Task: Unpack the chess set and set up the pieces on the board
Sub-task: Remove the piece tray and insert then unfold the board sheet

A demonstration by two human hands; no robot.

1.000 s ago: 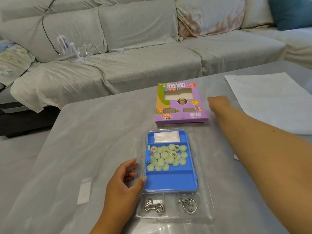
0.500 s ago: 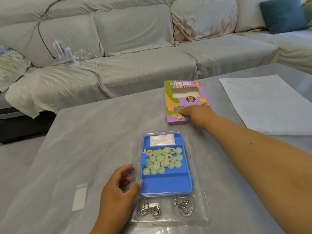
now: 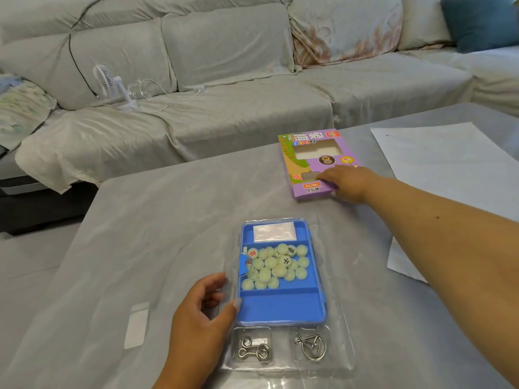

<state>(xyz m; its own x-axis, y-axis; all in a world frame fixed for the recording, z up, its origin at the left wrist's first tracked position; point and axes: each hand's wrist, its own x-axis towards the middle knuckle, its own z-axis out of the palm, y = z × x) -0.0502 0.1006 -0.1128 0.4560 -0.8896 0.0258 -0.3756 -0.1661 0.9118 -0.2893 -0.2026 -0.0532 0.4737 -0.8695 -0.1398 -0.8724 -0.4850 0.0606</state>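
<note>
Since the earlier frame, the purple box [image 3: 314, 161] has shifted away from the blue case toward the far right of the surface [image 3: 168, 220], and the right hand [image 3: 346, 182] has come down onto its near end. That hand lies palm down with fingers extended flat across the box's near edge; whether the thumb hooks under cannot be told.

Blue case [image 3: 280, 304] sits near the front middle of the surface, nested in a clear plastic tray [image 3: 337, 318]. Its middle compartment holds a heap of pale green round chess pieces [image 3: 276, 266], a few showing characters face up. A white packet [image 3: 274, 231] lies in the far compartment. The near compartment shows bare blue.

Left hand [image 3: 202, 313] rests at the case's left near corner, fingers loosely curled, thumb tip touching the case edge; nothing gripped.

Two metal wire puzzles [image 3: 254, 350] occupy tray pockets just in front of the case. White paper [image 3: 449, 169] lies at right. A small fan [image 3: 108, 82] stands on the sofa [image 3: 224, 94] beyond.
</note>
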